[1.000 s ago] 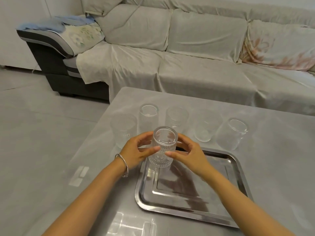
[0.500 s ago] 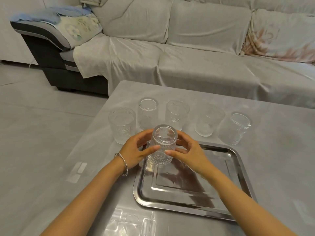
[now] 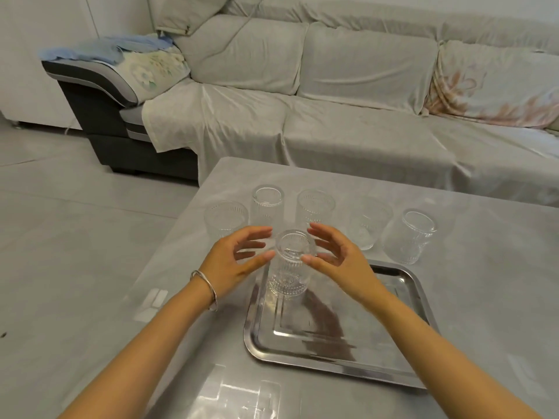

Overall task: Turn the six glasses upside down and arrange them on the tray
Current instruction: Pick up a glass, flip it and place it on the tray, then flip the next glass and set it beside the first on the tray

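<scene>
The ribbed glass (image 3: pixel 289 263) is clear, with vertical flutes and a beaded band near its lower end; it stands at the far left corner of the steel tray (image 3: pixel 335 355), on the table (image 3: pixel 484 297). The left hand (image 3: pixel 234 261) and right hand (image 3: pixel 338 261) flank it with fingers spread apart, thumbs just beside its top. Five more clear glasses (image 3: pixel 315 207) line the table behind the tray. No writing is legible.
</scene>
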Demonstrator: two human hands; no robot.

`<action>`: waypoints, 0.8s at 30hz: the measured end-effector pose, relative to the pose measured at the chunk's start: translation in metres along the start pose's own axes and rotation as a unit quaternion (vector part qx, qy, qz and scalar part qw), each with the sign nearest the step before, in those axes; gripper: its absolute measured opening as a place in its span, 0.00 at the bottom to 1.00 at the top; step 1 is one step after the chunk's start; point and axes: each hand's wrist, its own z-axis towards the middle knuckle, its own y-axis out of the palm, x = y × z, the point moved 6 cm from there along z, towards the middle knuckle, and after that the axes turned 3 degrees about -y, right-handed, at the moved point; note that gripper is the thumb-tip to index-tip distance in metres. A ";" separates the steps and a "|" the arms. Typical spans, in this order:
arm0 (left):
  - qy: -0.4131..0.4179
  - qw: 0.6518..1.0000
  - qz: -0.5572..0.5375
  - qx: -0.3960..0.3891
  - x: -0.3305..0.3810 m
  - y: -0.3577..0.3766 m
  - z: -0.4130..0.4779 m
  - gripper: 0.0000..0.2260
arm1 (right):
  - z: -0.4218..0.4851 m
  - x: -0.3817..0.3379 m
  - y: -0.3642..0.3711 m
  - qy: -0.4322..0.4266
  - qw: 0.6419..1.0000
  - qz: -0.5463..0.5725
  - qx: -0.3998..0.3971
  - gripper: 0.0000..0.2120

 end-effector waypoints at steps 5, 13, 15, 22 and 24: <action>0.034 0.991 0.039 0.125 0.016 -0.061 -0.002 0.19 | 0.024 -0.041 0.006 -0.036 0.999 -0.032 -0.018 0.28; -0.115 0.979 0.131 0.105 -0.047 -0.077 0.028 0.38 | 0.064 -0.036 0.046 -0.019 0.984 -0.145 -0.097 0.20; -0.121 0.981 0.109 0.103 -0.052 -0.076 0.034 0.41 | 0.067 -0.028 0.047 -0.015 0.980 -0.168 -0.103 0.20; -0.087 0.987 0.075 0.109 -0.053 -0.075 0.039 0.41 | 0.067 -0.013 0.043 0.004 0.984 -0.161 -0.076 0.26; -0.086 0.987 0.072 0.119 -0.050 -0.078 0.037 0.40 | 0.067 -0.013 0.043 0.007 0.985 -0.156 -0.075 0.24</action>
